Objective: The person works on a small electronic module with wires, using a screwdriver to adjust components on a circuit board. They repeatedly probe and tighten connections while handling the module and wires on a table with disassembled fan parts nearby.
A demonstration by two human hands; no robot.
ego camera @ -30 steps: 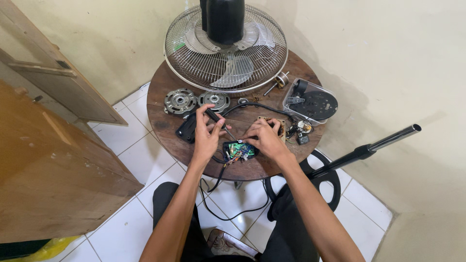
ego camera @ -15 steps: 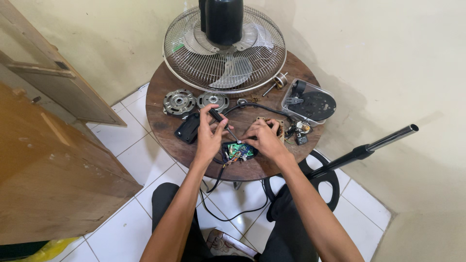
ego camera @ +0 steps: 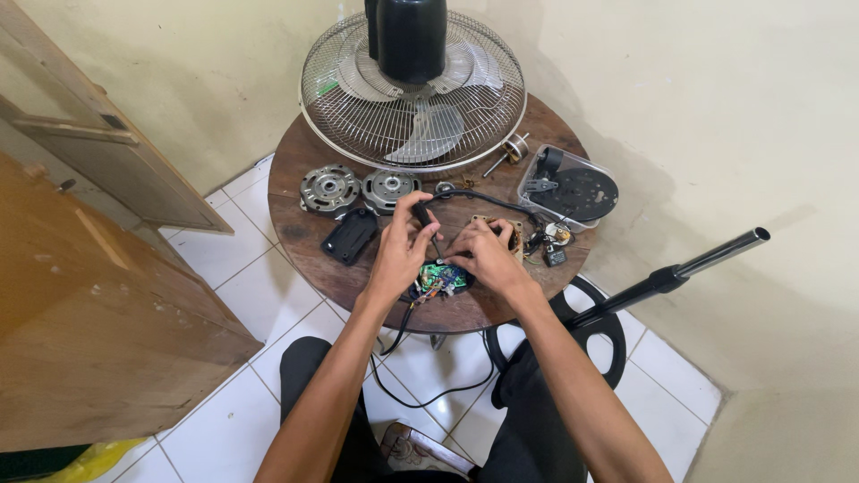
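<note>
On a round wooden table (ego camera: 295, 152) lies a small green circuit board (ego camera: 440, 279) in a black housing with coloured wires. My left hand (ego camera: 401, 250) grips a black-handled screwdriver (ego camera: 422, 217), its tip pointing down at the board. My right hand (ego camera: 486, 255) rests on the board's right edge and steadies it. A black cable (ego camera: 483, 201) loops behind my hands.
A caged fan head (ego camera: 413, 89) stands at the table's back. Two metal motor parts (ego camera: 358, 190), a black cover (ego camera: 349, 236) and a clear plastic housing (ego camera: 569, 186) lie around. A black stand pole (ego camera: 689, 268) leans at right. A wooden panel (ego camera: 98, 313) is left.
The screwdriver in my left hand has tilted and its tip has come down toward the board. Both hands have stayed over the board.
</note>
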